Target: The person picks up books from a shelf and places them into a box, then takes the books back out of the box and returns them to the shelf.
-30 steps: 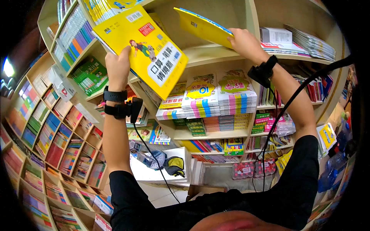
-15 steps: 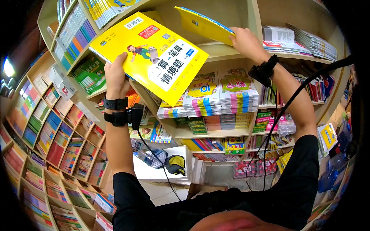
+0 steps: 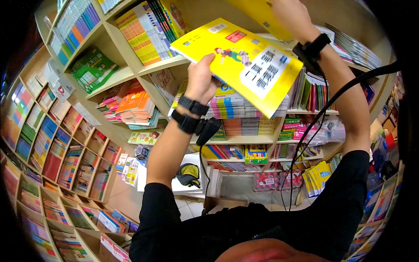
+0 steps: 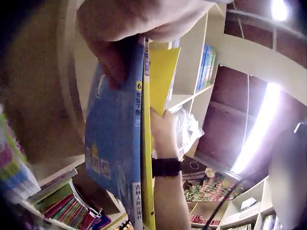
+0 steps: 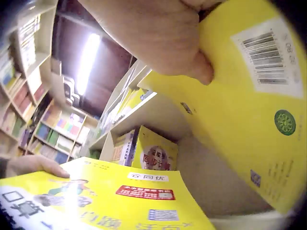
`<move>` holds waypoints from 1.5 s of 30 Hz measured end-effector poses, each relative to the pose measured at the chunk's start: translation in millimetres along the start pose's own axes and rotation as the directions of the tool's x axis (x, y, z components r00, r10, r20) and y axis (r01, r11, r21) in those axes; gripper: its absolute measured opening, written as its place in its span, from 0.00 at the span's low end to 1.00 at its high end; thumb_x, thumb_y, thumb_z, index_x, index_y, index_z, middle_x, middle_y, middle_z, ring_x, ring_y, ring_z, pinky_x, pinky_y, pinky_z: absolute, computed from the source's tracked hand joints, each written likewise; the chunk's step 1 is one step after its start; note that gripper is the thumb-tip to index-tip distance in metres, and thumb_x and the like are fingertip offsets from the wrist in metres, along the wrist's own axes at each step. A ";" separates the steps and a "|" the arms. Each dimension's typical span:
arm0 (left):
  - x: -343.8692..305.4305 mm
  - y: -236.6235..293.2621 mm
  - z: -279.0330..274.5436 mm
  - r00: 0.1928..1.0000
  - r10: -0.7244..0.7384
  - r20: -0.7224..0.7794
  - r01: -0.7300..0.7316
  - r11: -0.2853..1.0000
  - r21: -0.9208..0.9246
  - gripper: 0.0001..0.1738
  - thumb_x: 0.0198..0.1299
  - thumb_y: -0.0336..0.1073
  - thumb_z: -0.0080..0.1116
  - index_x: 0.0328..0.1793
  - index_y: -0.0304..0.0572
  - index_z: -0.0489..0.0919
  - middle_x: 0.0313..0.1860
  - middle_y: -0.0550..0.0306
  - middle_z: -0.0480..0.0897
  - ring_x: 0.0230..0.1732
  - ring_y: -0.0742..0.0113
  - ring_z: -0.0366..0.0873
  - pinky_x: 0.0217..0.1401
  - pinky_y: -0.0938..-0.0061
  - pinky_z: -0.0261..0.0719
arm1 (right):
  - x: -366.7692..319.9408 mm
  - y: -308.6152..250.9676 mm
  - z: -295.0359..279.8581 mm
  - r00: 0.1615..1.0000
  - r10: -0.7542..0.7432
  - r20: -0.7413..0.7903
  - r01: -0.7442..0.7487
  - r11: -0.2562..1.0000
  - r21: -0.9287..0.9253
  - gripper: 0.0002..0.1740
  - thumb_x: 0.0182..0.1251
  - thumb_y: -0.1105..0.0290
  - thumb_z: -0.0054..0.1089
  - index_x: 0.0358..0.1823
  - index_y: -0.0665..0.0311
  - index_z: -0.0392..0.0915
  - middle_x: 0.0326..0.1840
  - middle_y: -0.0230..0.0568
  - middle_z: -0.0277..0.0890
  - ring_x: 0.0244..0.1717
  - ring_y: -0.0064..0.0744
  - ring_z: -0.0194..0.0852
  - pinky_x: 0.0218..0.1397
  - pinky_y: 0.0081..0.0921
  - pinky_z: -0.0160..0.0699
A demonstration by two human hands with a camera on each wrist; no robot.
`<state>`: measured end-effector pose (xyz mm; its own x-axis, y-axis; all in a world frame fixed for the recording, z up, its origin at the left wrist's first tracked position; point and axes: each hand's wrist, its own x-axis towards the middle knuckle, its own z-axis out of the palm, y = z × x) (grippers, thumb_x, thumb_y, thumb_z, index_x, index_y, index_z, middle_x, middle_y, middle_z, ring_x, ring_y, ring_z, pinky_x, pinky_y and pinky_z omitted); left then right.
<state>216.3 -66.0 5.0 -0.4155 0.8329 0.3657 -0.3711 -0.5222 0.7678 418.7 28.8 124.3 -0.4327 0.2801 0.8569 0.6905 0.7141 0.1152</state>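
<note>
My left hand (image 3: 201, 81) grips a yellow workbook (image 3: 238, 65) by its left edge, thumb on the illustrated cover. In the left wrist view a blue cover (image 4: 115, 129) and white spine show under that hand. Up at the top edge of the head view, my right hand (image 3: 293, 17) pinches a second yellow book (image 3: 262, 19). A white barcode label (image 5: 271, 57) is on the side of it facing the right wrist camera. The second book is tilted in front of a shelf compartment, partly cut off in the head view.
Upright books (image 3: 144, 32) fill the compartment left of the workbook. Below it lie stacks of white-edged books (image 3: 227, 109), partly covered by the workbook. Orange books (image 3: 135, 107) lie piled lower left. A black cable (image 3: 349, 87) crosses near my right forearm.
The left hand has moved right with its workbook, which now lies flatter and closer to the second book. The right hand and its book have shifted up. The head view has shifted too.
</note>
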 end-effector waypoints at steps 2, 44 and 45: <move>18.9 -14.5 12.0 0.999 -0.026 -0.026 0.026 1.000 -0.017 0.16 0.65 0.31 0.46 0.58 0.35 0.69 0.54 0.50 0.77 0.52 0.58 0.77 0.58 0.62 0.75 | -1.4 -14.9 1.1 1.000 -0.016 0.013 0.017 0.998 -0.053 0.11 0.55 0.66 0.57 0.35 0.67 0.78 0.28 0.59 0.78 0.33 0.56 0.79 0.36 0.45 0.76; 14.9 -18.4 -37.3 0.927 0.357 0.119 -0.242 0.323 0.915 0.18 0.59 0.46 0.60 0.37 0.36 0.73 0.20 0.55 0.74 0.21 0.61 0.77 0.23 0.70 0.72 | -92.1 57.3 93.3 0.955 -0.251 0.157 0.289 0.904 -0.315 0.13 0.57 0.69 0.56 0.44 0.62 0.70 0.36 0.41 0.77 0.47 0.42 0.76 0.48 0.38 0.75; 3.8 -12.5 -40.1 0.781 0.599 0.178 -0.310 0.123 0.943 0.19 0.56 0.43 0.64 0.39 0.34 0.72 0.24 0.52 0.75 0.24 0.59 0.77 0.27 0.68 0.73 | -93.0 53.4 91.2 0.963 -0.202 0.180 0.242 0.941 -0.236 0.16 0.59 0.66 0.57 0.47 0.63 0.71 0.41 0.44 0.77 0.50 0.43 0.74 0.49 0.37 0.74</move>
<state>186.0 -63.6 -24.3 -0.3987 0.3700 0.8391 0.8659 -0.1494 0.4773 442.9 99.3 4.9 -0.6604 0.2406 0.7113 0.6819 0.5888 0.4339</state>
